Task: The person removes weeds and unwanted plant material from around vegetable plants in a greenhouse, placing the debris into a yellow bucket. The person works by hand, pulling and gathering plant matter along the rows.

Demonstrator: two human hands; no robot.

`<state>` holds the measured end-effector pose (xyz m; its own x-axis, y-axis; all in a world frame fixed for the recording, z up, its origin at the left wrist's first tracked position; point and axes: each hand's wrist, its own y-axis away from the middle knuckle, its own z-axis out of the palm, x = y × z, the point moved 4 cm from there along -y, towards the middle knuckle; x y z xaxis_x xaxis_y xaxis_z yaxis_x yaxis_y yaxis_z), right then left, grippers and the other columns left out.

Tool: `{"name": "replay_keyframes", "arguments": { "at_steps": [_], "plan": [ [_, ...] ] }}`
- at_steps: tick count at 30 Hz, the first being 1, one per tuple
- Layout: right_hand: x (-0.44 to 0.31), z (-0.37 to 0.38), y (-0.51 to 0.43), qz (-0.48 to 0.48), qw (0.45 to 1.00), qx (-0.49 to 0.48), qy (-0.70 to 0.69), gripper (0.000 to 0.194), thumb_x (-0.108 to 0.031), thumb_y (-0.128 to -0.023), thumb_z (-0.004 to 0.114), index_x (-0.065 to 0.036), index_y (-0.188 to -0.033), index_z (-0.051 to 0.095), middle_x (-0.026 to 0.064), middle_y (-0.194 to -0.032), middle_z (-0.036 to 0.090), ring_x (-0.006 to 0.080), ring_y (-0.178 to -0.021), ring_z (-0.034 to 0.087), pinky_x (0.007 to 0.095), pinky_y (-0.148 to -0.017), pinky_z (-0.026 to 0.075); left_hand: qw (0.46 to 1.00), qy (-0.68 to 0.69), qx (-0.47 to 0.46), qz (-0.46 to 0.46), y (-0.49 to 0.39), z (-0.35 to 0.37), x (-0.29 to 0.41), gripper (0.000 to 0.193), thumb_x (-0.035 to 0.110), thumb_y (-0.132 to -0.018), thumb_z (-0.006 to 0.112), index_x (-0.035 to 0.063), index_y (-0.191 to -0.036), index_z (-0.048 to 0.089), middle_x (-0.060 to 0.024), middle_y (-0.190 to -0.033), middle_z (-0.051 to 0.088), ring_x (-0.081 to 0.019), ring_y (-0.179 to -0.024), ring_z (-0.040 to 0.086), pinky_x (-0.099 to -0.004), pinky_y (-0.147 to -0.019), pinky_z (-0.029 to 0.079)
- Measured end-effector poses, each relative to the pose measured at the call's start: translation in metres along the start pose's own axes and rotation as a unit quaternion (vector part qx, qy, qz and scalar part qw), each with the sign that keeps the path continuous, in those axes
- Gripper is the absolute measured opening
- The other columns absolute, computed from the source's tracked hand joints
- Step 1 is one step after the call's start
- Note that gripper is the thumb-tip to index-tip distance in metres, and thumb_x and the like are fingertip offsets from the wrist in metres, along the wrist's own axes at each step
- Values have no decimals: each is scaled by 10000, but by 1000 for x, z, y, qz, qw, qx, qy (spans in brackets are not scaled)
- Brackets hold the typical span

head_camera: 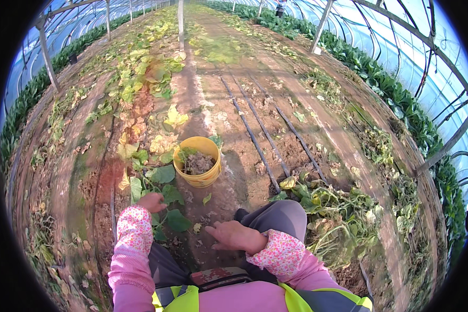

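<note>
My left hand (153, 202) is low among the green leaves (178, 220) of a vine plant, its fingers curled at the stems. Whether it grips a stem is hidden. Over the soil in front of my bent knee (282, 218), my right hand (236, 236) points left, fingers stretched and slightly apart, with nothing visible in it. A yellow plastic bucket (202, 180) stands upright just beyond both hands. Dry, greyish plant debris (199, 163) and a few green leaves lie inside it. Both forearms wear pink floral sleeve covers (134, 230).
Three dark drip lines (253, 134) run along the bed ahead. A heap of pulled, wilting vines (343, 218) lies to my right. Yellowing plants (140, 74) line the left row. A support post (181, 27) rises ahead; a person (280, 7) stands far off under the plastic tunnel.
</note>
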<state>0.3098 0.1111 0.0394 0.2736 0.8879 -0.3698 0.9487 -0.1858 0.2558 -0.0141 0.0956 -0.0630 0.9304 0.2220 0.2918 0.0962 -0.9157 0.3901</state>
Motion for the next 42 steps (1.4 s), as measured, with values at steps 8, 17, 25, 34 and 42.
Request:
{"name": "replay_keyframes", "arguments": {
  "at_steps": [8,17,25,34,42],
  "plan": [
    [-1,1,1,2,1000,-4,5,630,-319,-796,698,-21,-1296,455,192,-1010,592,362,-892,632,446,-730,525,1000,-11,7,-3,5,-4,5,406,385,-814,672,48,-1041,668,-180,-1020,672,-340,-997,629,-434,-864,499],
    [-3,-1,5,-1,1000,6,1,622,-323,-798,698,-16,-1282,458,191,-1010,589,366,-889,631,446,-724,523,1000,-17,8,-2,5,-4,10,399,368,-824,669,36,-1044,664,-190,-1026,672,-337,-996,633,-423,-865,503],
    [-3,-2,8,-10,1000,23,8,609,-311,-791,706,-26,-1271,462,184,-998,589,360,-879,635,445,-716,520,1000,-9,-18,-20,4,-6,15,414,377,-845,652,33,-1075,649,-182,-1047,664,-337,-1020,622,-425,-883,495],
    [0,-5,15,-6,999,33,6,616,-312,-786,710,-27,-1272,460,190,-1015,590,359,-865,640,442,-712,520,999,-11,-34,-28,1,-5,19,424,380,-853,650,40,-1106,635,-174,-1078,656,-334,-1036,614,-424,-889,490],
    [2,-2,16,-6,1000,19,9,627,-314,-789,711,-25,-1282,453,201,-1052,575,357,-877,639,439,-719,522,999,-7,-31,-28,-1,-4,24,413,373,-851,655,37,-1091,635,-178,-1065,658,-340,-1025,616,-428,-882,490]
  ]
}}
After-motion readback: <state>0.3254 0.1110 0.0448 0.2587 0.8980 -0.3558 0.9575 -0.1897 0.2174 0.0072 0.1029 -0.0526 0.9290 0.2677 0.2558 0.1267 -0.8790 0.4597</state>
